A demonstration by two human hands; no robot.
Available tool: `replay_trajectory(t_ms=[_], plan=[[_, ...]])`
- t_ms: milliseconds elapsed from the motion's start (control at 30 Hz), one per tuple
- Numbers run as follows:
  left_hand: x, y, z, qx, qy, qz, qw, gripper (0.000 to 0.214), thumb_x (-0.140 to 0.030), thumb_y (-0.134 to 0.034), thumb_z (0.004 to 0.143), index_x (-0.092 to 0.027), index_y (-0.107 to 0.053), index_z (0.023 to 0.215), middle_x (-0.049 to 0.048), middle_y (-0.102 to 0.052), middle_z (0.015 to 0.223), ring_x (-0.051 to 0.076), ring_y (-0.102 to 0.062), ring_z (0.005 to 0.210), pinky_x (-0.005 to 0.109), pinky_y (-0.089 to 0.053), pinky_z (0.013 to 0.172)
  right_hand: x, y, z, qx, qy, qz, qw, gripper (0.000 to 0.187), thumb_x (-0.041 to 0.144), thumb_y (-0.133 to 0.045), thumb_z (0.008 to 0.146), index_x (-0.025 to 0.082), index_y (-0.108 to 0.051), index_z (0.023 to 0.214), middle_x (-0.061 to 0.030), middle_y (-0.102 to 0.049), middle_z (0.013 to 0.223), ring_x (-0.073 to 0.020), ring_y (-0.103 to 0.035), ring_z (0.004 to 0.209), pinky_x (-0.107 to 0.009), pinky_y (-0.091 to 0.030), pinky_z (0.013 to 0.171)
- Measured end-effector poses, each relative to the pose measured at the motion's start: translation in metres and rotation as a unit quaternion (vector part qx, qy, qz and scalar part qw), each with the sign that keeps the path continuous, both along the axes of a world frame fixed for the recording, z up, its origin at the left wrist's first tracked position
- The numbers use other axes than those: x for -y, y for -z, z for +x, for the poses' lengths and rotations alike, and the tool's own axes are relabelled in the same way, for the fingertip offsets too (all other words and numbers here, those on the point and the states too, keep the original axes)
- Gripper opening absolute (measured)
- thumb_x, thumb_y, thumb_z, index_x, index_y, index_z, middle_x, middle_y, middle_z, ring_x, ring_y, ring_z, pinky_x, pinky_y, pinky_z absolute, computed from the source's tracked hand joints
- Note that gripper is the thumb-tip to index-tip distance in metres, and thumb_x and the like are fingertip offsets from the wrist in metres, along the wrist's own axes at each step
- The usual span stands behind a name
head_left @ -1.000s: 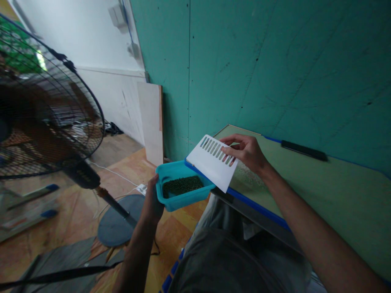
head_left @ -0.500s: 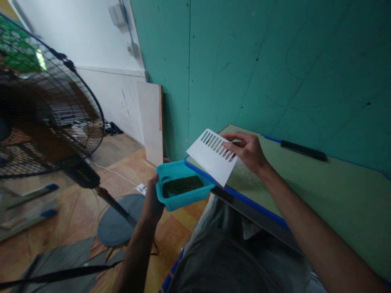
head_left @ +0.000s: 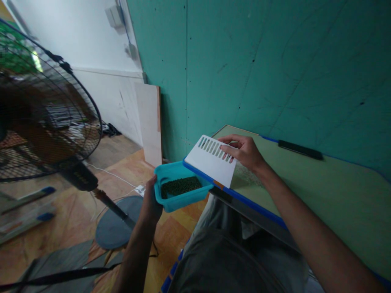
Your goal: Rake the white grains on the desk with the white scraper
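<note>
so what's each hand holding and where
Left hand grips the teal tray by its left end; right hand pinches the white card at its slotted edge.

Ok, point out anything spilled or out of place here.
A patch of pale specks lies loose on the green table beside the right hand, which holds a white slotted card at the edge. The left hand holds a teal tray of dark granules off the table.

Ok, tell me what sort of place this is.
Probably a small workshop or sorting room: a green-topped worktable against a teal panel wall, a pedestal fan, and the left hand holding a tray of dark green granules.
</note>
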State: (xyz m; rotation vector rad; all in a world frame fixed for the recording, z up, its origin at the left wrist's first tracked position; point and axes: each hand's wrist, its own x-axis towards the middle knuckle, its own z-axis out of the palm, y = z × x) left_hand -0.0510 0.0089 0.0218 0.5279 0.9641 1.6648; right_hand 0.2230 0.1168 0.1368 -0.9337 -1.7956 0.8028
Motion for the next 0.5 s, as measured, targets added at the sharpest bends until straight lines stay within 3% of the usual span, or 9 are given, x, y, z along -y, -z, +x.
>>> replay_trajectory(t_ms=[500], plan=[[0.0,-0.002,0.0,0.024,0.025,-0.014,0.999,0.038,-0.05,-0.065,0.084,-0.017,-0.075,0.101,0.0055,-0.082,0.095,0.03,-0.073,0.108,0.041,-0.059,0.092,-0.022,-0.013,0.051,0.13,0.087,0.059,0.986,0.031,0.026,-0.067,0.077,0.015,-0.076,0.104,-0.0066,-0.072,0.086,-0.0164,-0.065,0.061,-0.026,-0.051,0.046]])
